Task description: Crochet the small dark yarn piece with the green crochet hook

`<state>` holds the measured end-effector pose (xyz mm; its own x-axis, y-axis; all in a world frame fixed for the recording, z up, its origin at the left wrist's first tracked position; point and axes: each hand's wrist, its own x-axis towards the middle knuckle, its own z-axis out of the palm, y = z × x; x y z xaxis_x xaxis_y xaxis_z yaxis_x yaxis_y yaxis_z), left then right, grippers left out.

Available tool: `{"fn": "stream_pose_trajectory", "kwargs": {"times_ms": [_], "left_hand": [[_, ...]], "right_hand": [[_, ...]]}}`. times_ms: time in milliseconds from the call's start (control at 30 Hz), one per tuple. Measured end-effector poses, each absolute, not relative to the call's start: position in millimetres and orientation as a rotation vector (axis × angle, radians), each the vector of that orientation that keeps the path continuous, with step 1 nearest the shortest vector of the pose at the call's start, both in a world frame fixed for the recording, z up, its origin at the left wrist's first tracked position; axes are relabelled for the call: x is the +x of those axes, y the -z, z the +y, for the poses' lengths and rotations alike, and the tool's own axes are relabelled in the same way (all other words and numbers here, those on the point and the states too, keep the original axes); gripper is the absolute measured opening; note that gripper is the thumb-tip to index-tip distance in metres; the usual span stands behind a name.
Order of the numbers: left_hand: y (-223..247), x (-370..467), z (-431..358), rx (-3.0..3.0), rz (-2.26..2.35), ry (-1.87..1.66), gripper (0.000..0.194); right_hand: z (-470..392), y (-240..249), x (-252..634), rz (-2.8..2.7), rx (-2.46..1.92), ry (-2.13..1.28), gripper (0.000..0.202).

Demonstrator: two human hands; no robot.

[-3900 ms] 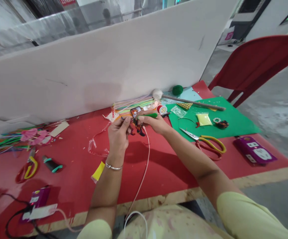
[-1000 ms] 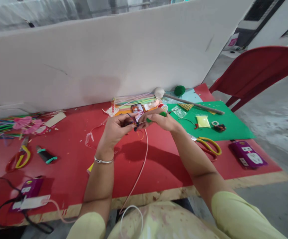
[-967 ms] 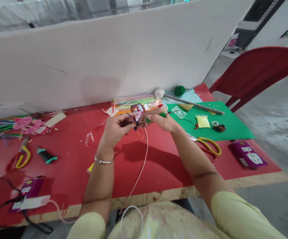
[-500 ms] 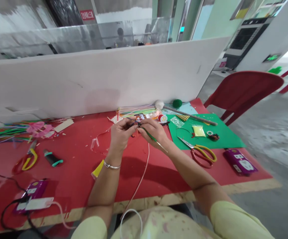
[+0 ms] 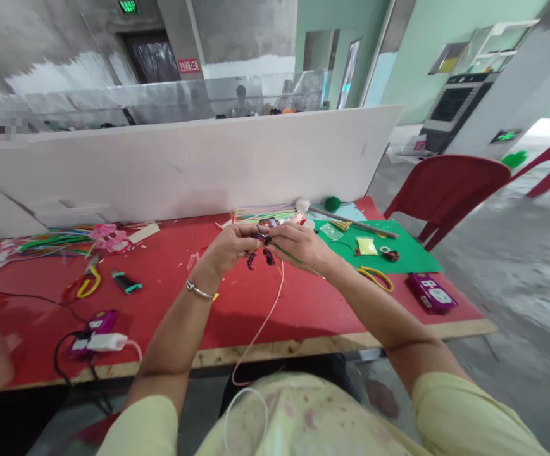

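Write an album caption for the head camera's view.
Left hand pinching a small dark craft piece, right hand holding a slim green-handled tool, above a red tabletop.

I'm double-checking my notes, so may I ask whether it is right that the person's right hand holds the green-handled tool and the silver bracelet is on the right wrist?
Not quite: the silver bracelet is on the left wrist, as the head view shows. The right hand does hold the green-handled tool.

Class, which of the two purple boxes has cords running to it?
The purple box on the left, where black cords meet; the other box, by the green sheet, shows none.
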<state>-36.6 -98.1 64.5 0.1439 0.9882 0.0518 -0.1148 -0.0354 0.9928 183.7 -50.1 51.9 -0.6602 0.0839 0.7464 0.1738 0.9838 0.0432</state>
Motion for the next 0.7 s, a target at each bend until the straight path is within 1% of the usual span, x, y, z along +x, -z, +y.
{"fn": "stream_pose_trajectory", "kwargs": {"times_ms": [67, 133, 267, 367, 433, 500, 533, 600, 700], "left_hand": [[-69, -36, -105, 1.281, 1.035, -1.177, 0.039], [-72, -34, -112, 1.314, 1.06, -1.158, 0.037], [-76, -33, -127, 1.341, 1.059, -1.037, 0.033], [-79, -29, -138, 1.34, 1.011, -0.989, 0.032], [-80, -20, -142, 1.303, 0.97, -1.031, 0.031], [-80, -7, -144, 1.248, 0.957, -1.169, 0.032], [-79, 1, -144, 1.217, 0.96, -1.276, 0.033], [-76, 16, -144, 1.207, 0.995, -1.473, 0.036], [-73, 35, -142, 1.295, 1.089, -1.639, 0.032]], "right_hand": [[-63, -60, 191, -2.311, -0.169, 0.134, 0.023], [-72, -68, 199, -2.33, -0.117, -0.025, 0.024], [-76, -80, 214, -2.299, -0.027, -0.6, 0.028], [-72, -78, 215, -2.214, -0.04, -0.992, 0.034], [-72, -68, 208, -2.074, -0.076, -1.23, 0.04], [-75, -54, 196, -1.777, -0.182, -1.392, 0.049], [-78, -47, 189, -1.639, -0.237, -1.385, 0.052], [-84, -37, 178, -1.547, -0.32, -1.248, 0.05], [-91, -33, 170, -1.546, -0.316, -0.861, 0.052]]}}
